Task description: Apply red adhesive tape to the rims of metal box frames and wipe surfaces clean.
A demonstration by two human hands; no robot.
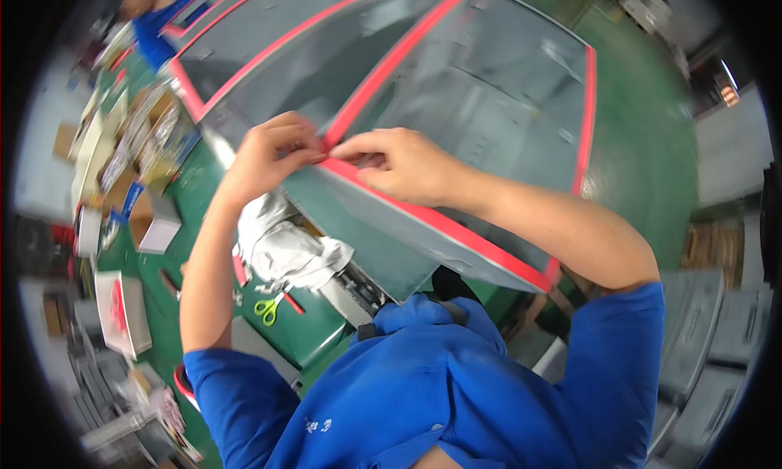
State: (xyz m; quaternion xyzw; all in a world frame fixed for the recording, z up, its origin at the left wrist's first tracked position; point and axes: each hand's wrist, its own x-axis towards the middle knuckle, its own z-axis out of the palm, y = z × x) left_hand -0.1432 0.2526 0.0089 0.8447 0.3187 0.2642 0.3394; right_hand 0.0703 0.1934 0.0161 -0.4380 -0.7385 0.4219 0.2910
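Green flooring [643, 168] and a green-topped workbench [195, 192] filled the scene, both smooth and slightly glossy. Along the far left edge of the bench lay a clutter of flat cardboard pieces and small boxes [151, 225], with a pale tray [122, 314] nearer the person. Beside these sat a crumpled heap of white plastic wrap [285, 245], soft and creased, and just below it a pair of scissors with yellow-green handles [267, 308].

Above the bench stood a large grey sheet-metal panel [489, 103], flat, dull and faintly reflective, its edges lined with bright red tape [440, 225]. One strip ran along the near edge from the hands down to the lower right; another rose diagonally from the hands toward the upper right.

The left hand [273, 155] was closed in a pinch on the tape at the spot where the strips met, thumb and fingertips pressed together. The right hand [399, 164] met it there, fingers curled and pinching the same tape end, knuckles resting on the panel's edge. Both forearms were bare below blue sleeves [423, 387].
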